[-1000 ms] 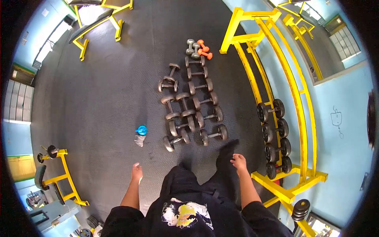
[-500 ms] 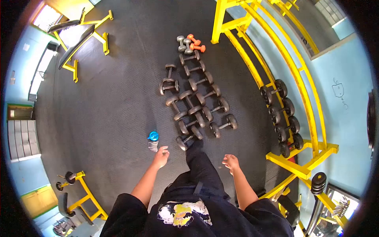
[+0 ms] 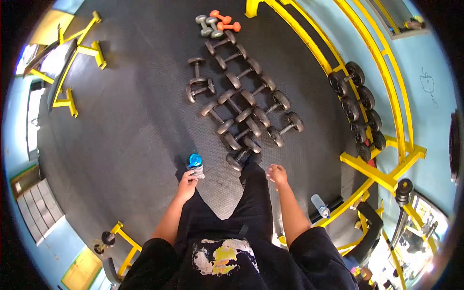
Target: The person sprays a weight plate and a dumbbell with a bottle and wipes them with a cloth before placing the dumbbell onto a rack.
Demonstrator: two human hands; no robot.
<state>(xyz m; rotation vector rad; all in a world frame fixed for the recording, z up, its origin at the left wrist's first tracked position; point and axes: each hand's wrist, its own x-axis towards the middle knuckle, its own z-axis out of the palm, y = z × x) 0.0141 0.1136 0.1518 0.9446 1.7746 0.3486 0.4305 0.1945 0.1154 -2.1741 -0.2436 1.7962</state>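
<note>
My left hand (image 3: 187, 181) is over my left leg with its fingers loosely bent and apart, holding nothing visible. Just beyond its fingertips are a blue-capped bottle (image 3: 195, 160) and a crumpled grey cloth (image 3: 197, 171); whether the hand touches the cloth is unclear. My right hand (image 3: 277, 176) hangs above the floor, fingers half curled and apart, with nothing seen in it. Nearest to it, a black dumbbell (image 3: 243, 158) lies by my right shoe. Several more black dumbbells (image 3: 234, 106) lie in rough rows ahead, with grey (image 3: 203, 25) and orange (image 3: 229, 26) ones beyond.
A yellow rack (image 3: 369, 172) with black dumbbells (image 3: 358, 99) stands along the right wall. A clear bottle (image 3: 320, 206) lies on the floor near its base. Yellow-framed benches (image 3: 77, 48) are at the upper left, and another yellow frame (image 3: 129, 243) is at the lower left.
The view has shifted, and the dumbbells appear closer. My left leg now shows beside the blue-capped bottle. My left hand appears nearer to the cloth. The clear bottle on the right has come into view.
</note>
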